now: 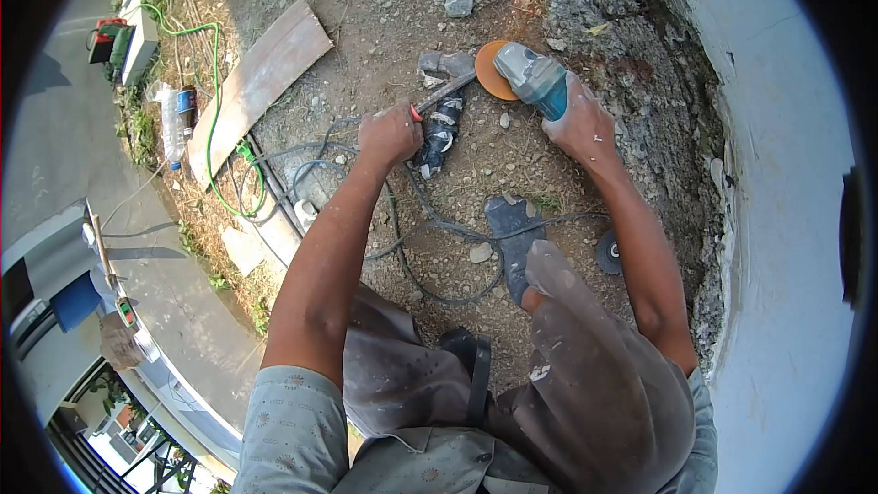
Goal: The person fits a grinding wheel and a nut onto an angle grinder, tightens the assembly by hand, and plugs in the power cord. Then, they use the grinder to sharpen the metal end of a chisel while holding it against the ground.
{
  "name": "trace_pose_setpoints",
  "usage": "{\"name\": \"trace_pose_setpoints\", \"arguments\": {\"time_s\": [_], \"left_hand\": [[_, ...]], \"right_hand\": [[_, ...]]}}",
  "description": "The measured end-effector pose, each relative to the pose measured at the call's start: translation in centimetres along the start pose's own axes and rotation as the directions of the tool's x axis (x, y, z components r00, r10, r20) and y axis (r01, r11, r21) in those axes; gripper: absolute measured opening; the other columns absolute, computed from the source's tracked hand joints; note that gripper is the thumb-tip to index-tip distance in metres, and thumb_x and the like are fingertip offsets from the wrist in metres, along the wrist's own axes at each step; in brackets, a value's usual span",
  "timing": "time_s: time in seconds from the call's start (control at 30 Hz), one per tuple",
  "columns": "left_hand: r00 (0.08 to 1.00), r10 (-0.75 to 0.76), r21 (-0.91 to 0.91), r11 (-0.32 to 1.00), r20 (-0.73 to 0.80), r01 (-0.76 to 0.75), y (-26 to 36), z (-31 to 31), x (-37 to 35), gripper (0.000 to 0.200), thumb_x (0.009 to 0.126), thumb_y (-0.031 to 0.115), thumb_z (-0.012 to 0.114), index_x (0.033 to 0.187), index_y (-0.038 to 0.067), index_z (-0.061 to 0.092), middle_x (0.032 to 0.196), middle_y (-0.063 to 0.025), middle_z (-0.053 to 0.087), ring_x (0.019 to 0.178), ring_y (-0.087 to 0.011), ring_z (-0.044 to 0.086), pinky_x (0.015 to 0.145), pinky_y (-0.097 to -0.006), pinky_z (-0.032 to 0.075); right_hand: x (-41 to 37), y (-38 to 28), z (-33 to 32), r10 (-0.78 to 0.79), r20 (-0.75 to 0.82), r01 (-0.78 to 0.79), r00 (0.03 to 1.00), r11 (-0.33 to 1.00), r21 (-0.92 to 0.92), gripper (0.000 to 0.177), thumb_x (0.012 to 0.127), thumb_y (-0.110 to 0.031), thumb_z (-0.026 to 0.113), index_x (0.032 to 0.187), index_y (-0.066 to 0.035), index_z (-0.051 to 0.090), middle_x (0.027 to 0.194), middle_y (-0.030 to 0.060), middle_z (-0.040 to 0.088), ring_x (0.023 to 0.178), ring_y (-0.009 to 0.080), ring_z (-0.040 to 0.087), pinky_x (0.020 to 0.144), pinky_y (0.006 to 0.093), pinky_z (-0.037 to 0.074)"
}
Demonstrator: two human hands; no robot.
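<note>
My left hand (391, 134) is closed round the red handle of a long metal tool (445, 90), whose far end points up and right to the disc. An angle grinder (533, 78) with an orange disc (495, 70) is gripped in my right hand (585, 124). The tool's tip lies at the left edge of the disc; whether they touch I cannot tell. Just right of my left hand, a dark power tool (440, 137) with pale marks lies on the ground. A grey block-like piece (447, 64) sits above it.
A wooden board (261, 82) lies at the left, beside a green cord (218, 82) and bottles (174, 128). Grey cables (430, 220) loop between my arms, near my shoe (514, 238). A spare disc (608, 253) lies by my right forearm. A white wall (777, 174) rises at the right.
</note>
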State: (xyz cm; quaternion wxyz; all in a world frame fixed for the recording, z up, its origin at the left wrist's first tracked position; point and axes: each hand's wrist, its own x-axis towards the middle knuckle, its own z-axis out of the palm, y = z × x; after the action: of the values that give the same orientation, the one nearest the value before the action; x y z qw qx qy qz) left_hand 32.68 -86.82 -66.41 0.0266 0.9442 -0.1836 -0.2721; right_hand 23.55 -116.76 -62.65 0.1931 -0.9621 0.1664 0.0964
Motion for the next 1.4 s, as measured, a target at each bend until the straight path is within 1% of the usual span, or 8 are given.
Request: {"name": "trace_pose_setpoints", "arguments": {"time_s": [0.03,0.4,0.5,0.8,0.9,1.1,1.2,1.4], "left_hand": [[1.000,-0.001,-0.010,1.000,0.028,0.001,0.1,-0.3,0.0,0.034,0.093,0.034,0.057,0.115,0.009,0.054,0.111,-0.0180,0.071,0.105,-0.0383,0.068,0.090,-0.0511,0.051],[0.998,-0.012,-0.030,0.999,0.062,0.014,0.0,-0.4,0.1,0.035,0.093,0.033,0.056,0.119,0.009,0.053,0.111,-0.0184,0.071,0.105,-0.0394,0.067,0.090,-0.0523,0.050],[0.998,-0.019,-0.028,0.999,0.064,0.020,0.2,-0.6,0.0,0.036,0.093,0.033,0.056,0.120,0.009,0.052,0.112,-0.0182,0.071,0.105,-0.0393,0.067,0.091,-0.0526,0.050],[0.998,-0.011,-0.011,1.000,0.063,0.012,0.1,-0.6,0.0,0.036,0.093,0.033,0.056,0.119,0.008,0.053,0.112,-0.0189,0.071,0.106,-0.0386,0.068,0.091,-0.0533,0.050],[0.999,0.008,-0.018,1.000,0.048,-0.007,0.0,-0.5,0.0,0.036,0.093,0.033,0.056,0.118,0.008,0.053,0.111,-0.0193,0.071,0.104,-0.0386,0.068,0.090,-0.0525,0.051],[0.998,0.040,-0.058,0.998,0.038,-0.038,-0.4,-0.6,0.2,0.035,0.092,0.032,0.058,0.116,0.007,0.055,0.108,-0.0199,0.071,0.101,-0.0393,0.068,0.086,-0.0509,0.054],[0.998,0.056,-0.050,0.997,0.035,-0.054,-0.5,-0.7,0.2,0.035,0.091,0.033,0.058,0.115,0.008,0.056,0.106,-0.0198,0.071,0.100,-0.0396,0.068,0.085,-0.0512,0.054],[0.997,0.060,-0.056,0.997,0.046,-0.057,-0.7,-0.8,0.4,0.034,0.090,0.033,0.060,0.113,0.008,0.057,0.106,-0.0195,0.071,0.099,-0.0400,0.068,0.084,-0.0517,0.054]], "right_hand": [[0.0,-0.1,-0.1,-0.001,-0.008,0.001,1.000,1.000,0.002,0.082,0.074,-0.025,0.076,0.145,-0.001,0.042,0.129,0.0224,0.063,0.113,0.0413,0.064,0.095,0.0483,0.052],[0.3,-0.4,-0.5,0.000,-0.019,0.000,1.000,1.000,0.013,0.074,0.074,-0.021,0.076,0.139,-0.001,0.045,0.124,0.0233,0.064,0.115,0.0398,0.063,0.095,0.0486,0.052],[0.5,0.0,-0.2,-0.017,-0.020,0.018,1.000,1.000,0.011,0.081,0.074,-0.024,0.077,0.143,-0.001,0.043,0.124,0.0247,0.065,0.110,0.0430,0.065,0.093,0.0501,0.053],[0.7,-0.4,-0.4,0.006,-0.018,-0.006,1.000,1.000,0.006,0.081,0.072,-0.025,0.077,0.143,-0.003,0.043,0.121,0.0252,0.066,0.109,0.0411,0.066,0.093,0.0492,0.053],[1.2,-0.1,0.0,-0.033,-0.072,0.034,0.997,0.999,0.014,0.082,0.072,-0.027,0.077,0.143,-0.003,0.043,0.119,0.0254,0.067,0.108,0.0417,0.067,0.092,0.0493,0.053],[2.1,-0.8,-1.9,0.131,-0.027,-0.131,0.991,0.991,0.004,0.077,0.072,-0.027,0.080,0.136,-0.001,0.047,0.117,0.0259,0.067,0.108,0.0429,0.066,0.093,0.0498,0.053],[1.3,0.5,-2.5,0.158,-0.017,-0.158,0.987,0.987,0.025,0.086,0.073,-0.036,0.079,0.143,-0.003,0.042,0.120,0.0267,0.067,0.108,0.0446,0.066,0.094,0.0503,0.052],[-1.4,1.2,-1.6,0.059,-0.036,-0.058,0.998,0.998,0.029,0.087,0.074,-0.036,0.079,0.145,-0.006,0.039,0.119,0.0275,0.066,0.108,0.0453,0.065,0.093,0.0514,0.052]]}}
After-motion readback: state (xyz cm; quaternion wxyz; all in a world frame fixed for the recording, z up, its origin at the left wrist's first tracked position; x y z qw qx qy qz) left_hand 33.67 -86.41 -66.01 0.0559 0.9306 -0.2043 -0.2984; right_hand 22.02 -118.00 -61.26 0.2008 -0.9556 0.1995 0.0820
